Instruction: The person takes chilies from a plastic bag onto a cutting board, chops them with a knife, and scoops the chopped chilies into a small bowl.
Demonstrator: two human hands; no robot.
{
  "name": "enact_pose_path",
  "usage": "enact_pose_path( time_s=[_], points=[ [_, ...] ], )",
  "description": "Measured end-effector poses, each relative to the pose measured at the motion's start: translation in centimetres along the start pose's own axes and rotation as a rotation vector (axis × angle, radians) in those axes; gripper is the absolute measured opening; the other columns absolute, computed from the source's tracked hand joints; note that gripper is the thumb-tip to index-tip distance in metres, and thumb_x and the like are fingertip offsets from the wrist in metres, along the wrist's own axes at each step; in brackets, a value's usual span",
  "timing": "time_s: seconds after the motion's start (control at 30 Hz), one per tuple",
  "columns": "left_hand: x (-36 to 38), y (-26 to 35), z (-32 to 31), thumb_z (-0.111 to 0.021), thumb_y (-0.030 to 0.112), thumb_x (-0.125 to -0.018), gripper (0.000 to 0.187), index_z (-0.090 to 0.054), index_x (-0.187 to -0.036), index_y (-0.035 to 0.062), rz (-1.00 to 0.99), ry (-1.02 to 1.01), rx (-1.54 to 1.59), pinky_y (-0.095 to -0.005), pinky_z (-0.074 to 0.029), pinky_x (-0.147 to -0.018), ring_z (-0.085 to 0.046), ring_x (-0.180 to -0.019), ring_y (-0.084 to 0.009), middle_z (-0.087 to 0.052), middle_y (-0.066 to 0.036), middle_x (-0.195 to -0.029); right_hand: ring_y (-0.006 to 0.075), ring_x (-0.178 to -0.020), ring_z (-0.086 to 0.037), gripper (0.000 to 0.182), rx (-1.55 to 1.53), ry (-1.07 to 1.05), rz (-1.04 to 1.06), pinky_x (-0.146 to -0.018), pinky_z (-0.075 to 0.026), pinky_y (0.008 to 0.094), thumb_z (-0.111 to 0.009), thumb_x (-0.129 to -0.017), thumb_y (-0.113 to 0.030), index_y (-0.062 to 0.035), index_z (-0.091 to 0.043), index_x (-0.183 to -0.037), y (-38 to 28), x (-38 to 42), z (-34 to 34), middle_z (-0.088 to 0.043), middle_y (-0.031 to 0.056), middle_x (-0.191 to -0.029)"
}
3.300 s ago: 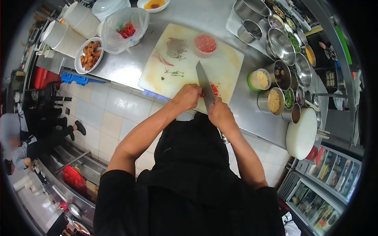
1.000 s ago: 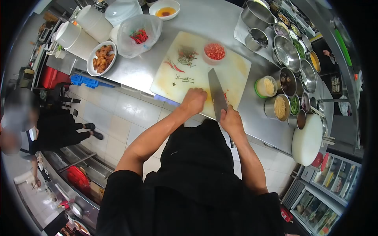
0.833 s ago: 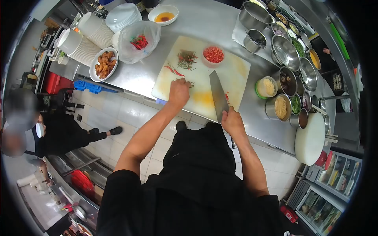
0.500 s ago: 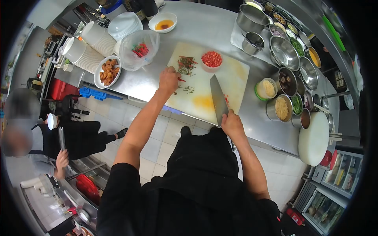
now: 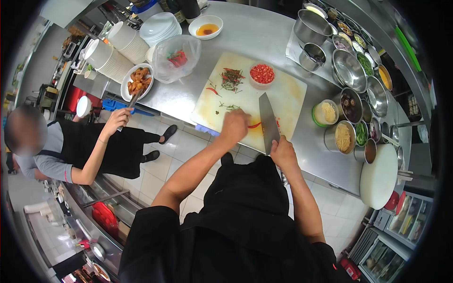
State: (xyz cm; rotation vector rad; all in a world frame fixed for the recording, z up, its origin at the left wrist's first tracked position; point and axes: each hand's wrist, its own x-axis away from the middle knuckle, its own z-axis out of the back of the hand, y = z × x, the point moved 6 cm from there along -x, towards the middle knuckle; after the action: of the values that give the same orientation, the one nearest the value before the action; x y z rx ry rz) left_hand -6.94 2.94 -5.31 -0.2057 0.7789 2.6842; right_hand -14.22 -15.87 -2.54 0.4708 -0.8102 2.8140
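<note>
My left hand (image 5: 235, 125) is closed over the near part of the white cutting board (image 5: 295, 94), pinching a red chili (image 5: 255, 125) that points toward the blade. In my right hand (image 5: 283, 152) is a cleaver (image 5: 268, 118), its broad blade standing over the board. Small red bits lie just right of the blade. Farther up the board sits a tub of chopped red chili (image 5: 262, 74). Left of the tub is a pile of chilies and green stems (image 5: 232, 79). Another red chili (image 5: 213, 91) and some loose stems (image 5: 230, 106) lie nearer my left hand.
To the left, a co-worker's hand (image 5: 117, 121) reaches with tongs into a bowl of fried pieces (image 5: 139, 81). A plastic bag with red chilies (image 5: 177, 57) lies beside it. Metal bowls and ingredient pots, including a pot of pale strips (image 5: 343, 137), crowd the right side.
My left hand has moved right and nearer me from the chili pile, carrying a chili toward the cleaver. The co-worker has come closer, tongs now at the bowl of fried pieces.
</note>
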Motion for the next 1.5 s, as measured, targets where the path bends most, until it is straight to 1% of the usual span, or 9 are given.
enact_pose_path(
  time_s=[0.17,0.37,0.43,0.57,0.67,0.87,1.17,1.3,1.5],
  points=[
    [-3.7,-9.4,5.5,-0.066,0.017,-0.080,0.014,-0.066,-0.088,0.0060,0.665,0.262,0.047,-0.0480,-0.052,-0.075,-0.066,-0.083,-0.0395,-0.069,-0.020,-0.088,0.0473,-0.090,-0.064,0.032,-0.006,-0.006,-0.004,-0.082,-0.052,0.0524,-0.052,-0.093,-0.023,0.0071,-0.053,-0.105,0.3,-0.2,-0.4,-0.065,0.0318,-0.090],
    [-3.5,-13.0,5.3,-0.072,0.020,-0.076,0.027,-0.063,-0.095,0.0045,0.806,0.357,0.015,-0.0458,-0.053,-0.077,-0.067,-0.085,-0.0382,-0.069,-0.020,-0.085,0.0461,-0.092,-0.064,0.034,-0.018,-0.037,-0.014,-0.083,-0.051,0.0514,-0.052,-0.093,-0.022,0.0078,-0.054,-0.108,0.8,-0.4,-0.5,-0.065,0.0315,-0.094],
    [-2.3,-10.9,5.9,-0.071,0.016,-0.077,0.020,-0.065,-0.092,0.0040,0.738,0.351,0.111,-0.0444,-0.053,-0.077,-0.068,-0.086,-0.0352,-0.070,-0.020,-0.088,0.0458,-0.092,-0.064,0.034,-0.063,-0.060,-0.056,-0.084,-0.051,0.0513,-0.052,-0.093,-0.022,0.0077,-0.054,-0.108,0.4,-0.2,0.0,-0.065,0.0315,-0.094],
    [-1.3,-1.2,2.3,-0.063,0.001,-0.083,0.012,-0.072,-0.091,0.0018,0.159,-0.075,0.446,-0.0333,-0.053,-0.071,-0.069,-0.077,-0.0276,-0.071,-0.015,-0.085,0.0456,-0.092,-0.065,0.034,-0.023,-0.065,-0.031,-0.084,-0.052,0.0511,-0.052,-0.093,-0.022,0.0075,-0.053,-0.109,0.1,0.0,0.3,-0.065,0.0314,-0.095],
    [-1.1,-0.4,-1.0,-0.066,0.002,-0.082,0.014,-0.072,-0.094,0.0019,0.129,-0.217,0.302,-0.0354,-0.053,-0.071,-0.067,-0.077,-0.0300,-0.070,-0.015,-0.085,0.0457,-0.092,-0.065,0.034,-0.005,-0.050,-0.029,-0.084,-0.052,0.0512,-0.052,-0.093,-0.022,0.0073,-0.053,-0.110,0.6,-0.3,-0.1,-0.065,0.0311,-0.094],
    [-0.5,0.6,0.5,-0.070,0.002,-0.077,0.017,-0.071,-0.094,-0.0009,-0.015,-0.065,0.230,-0.0393,-0.052,-0.073,-0.064,-0.079,-0.0337,-0.066,-0.017,-0.084,0.0459,-0.091,-0.065,0.035,-0.067,-0.121,-0.102,-0.083,-0.052,0.0515,-0.051,-0.093,-0.022,0.0071,-0.052,-0.111,0.8,-0.4,-0.4,-0.065,0.0312,-0.094],
    [0.5,1.9,-0.1,-0.074,0.002,-0.069,0.023,-0.071,-0.092,-0.0004,-0.126,-0.122,0.258,-0.0409,-0.051,-0.073,-0.062,-0.079,-0.0343,-0.063,-0.017,-0.078,0.0449,-0.094,-0.064,0.030,0.064,-0.122,0.009,-0.085,-0.051,0.0505,-0.051,-0.089,-0.015,0.0087,-0.054,-0.108,-1.5,-0.8,1.1,-0.066,0.0301,-0.097],
    [0.6,2.2,1.0,-0.074,0.004,-0.068,0.022,-0.072,-0.090,0.0016,0.016,-0.078,0.284,-0.0419,-0.052,-0.071,-0.062,-0.076,-0.0344,-0.064,-0.016,-0.080,0.0445,-0.096,-0.064,0.028,0.016,-0.204,-0.033,-0.085,-0.051,0.0499,-0.052,-0.086,-0.011,0.0091,-0.055,-0.105,-3.0,-1.3,2.3,-0.066,0.0299,-0.097],
    [1.0,2.2,0.1,-0.074,0.005,-0.066,0.023,-0.072,-0.089,0.0034,-0.083,-0.005,0.152,-0.0417,-0.052,-0.067,-0.063,-0.073,-0.0348,-0.065,-0.015,-0.078,0.0379,-0.076,-0.069,0.027,0.037,-0.287,-0.136,-0.073,-0.055,0.0452,-0.050,-0.085,-0.008,0.0093,-0.055,-0.106,-4.3,-0.9,3.2,-0.068,0.0271,-0.089]
  ],
)
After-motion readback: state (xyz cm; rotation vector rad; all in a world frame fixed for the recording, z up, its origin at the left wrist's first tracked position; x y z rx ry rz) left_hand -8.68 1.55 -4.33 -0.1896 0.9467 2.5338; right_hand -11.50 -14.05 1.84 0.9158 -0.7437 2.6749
